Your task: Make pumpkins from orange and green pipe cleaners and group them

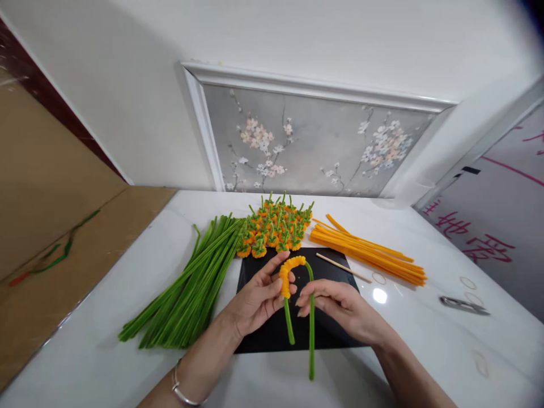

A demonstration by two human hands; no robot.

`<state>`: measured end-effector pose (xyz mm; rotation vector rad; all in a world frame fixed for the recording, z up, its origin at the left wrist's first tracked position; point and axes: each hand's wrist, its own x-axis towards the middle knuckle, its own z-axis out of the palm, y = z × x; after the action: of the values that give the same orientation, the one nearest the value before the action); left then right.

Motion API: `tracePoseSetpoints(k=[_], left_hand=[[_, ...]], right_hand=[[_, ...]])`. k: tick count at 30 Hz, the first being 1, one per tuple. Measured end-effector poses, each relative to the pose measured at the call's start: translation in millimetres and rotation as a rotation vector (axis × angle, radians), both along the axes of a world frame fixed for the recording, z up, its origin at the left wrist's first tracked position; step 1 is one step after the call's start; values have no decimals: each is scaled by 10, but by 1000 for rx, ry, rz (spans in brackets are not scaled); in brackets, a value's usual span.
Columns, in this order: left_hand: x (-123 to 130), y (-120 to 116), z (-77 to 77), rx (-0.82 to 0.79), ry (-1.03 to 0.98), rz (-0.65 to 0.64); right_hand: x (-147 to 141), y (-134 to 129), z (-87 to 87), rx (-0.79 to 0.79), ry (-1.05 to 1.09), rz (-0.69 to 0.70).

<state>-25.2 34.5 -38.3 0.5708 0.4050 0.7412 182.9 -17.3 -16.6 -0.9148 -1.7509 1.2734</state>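
**Orange coil (pixel 287 273) clasped in left hand (pixel 261 297) over black mat (pixel 279 335)**

In the head view, the orange coil is pinched between the thumb and fingers of the left hand; green stem (pixel 311 345) is seen emerging from both its ends, bent into an arch, with one end hung below the left fingers and the longer end passed in front of the fingers of the right hand (pixel 335 306); the right fingers are curled close to the thumb, though whether the stem is gripped there cannot be told; a bracelet (pixel 182 391) is worn on the left wrist.

To the left of the left hand, a bundle of green stems (pixel 195 289) is spread on the white table (pixel 420 351); beyond both hands, orange-and-green pieces (pixel 276 224) are clustered (their green tips mostly pointed upward); beyond the right hand, a thin stick (pixel 343 267) is laid partly across the mat's edge, with a pile of orange strips (pixel 369 252) just behind it; well to the right of that hand, a metal tool (pixel 464 305) is set down.
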Motion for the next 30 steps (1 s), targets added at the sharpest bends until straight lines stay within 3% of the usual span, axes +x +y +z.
tracePoseSetpoints(k=[2,7,10,13,18,22,30], left_hand=[[-1,-4,3,10,31,5],[31,-16,17,40,124,2],[60,-10,14,37,148,11],[78,0,7,12,153,60],[92,-1,10,-29,157,108],[108,-6,-9,1,163,129],[141,25,-49,22,197,301]], right_hand=[[4,27,-54,111,-38,-95],[22,94,-139,675,-246,-489],[9,76,-131,834,-237,-524],[-34,38,-146,857,-186,-477],[-84,16,-140,757,-298,-518],[-108,24,-89,803,-341,-423],[-227,-15,-116,694,-384,-384]])
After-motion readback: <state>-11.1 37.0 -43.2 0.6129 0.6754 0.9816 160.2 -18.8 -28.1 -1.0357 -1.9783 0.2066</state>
